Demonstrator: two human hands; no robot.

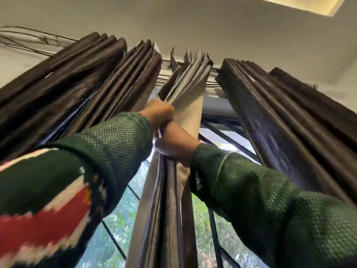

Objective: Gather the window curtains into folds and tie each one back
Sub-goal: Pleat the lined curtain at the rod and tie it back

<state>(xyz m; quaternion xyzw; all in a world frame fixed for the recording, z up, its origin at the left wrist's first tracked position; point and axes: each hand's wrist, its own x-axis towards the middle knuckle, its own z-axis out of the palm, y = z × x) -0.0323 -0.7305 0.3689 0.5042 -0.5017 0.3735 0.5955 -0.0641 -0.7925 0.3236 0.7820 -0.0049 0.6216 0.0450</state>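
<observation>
Head view, looking steeply upward along the window. The middle curtain (pixel 170 200) hangs from the rod (pixel 166 60) as a narrow gathered bundle, brown face and pale beige lining both showing, pleats fanned at the top and bunched tight lower down.

Left hand (pixel 159 114): raised high on the bundle, fingers curled round the left edge of the folds, gripping the fabric. Right hand (pixel 175 144): just below and touching the left hand, fingers wrapped round the same bundle from the right side, squeezing the folds together. Fingertips of both hands are hidden behind the cloth. Both arms wear green knit sleeves (pixel 260 190); the left sleeve carries a red and cream pattern.

Left dark brown curtain (pixel 81 84) hangs in pleats near the rod's left end; right dark brown curtain (pixel 274 117) hangs in pleats toward the rod's right end, apart from the middle one. Window glass with black bars (pixel 214 225) shows between the curtains, green foliage beyond. Loose cables (pixel 29 38) run along the wall at upper left. Ceiling (pixel 193 22) above.
</observation>
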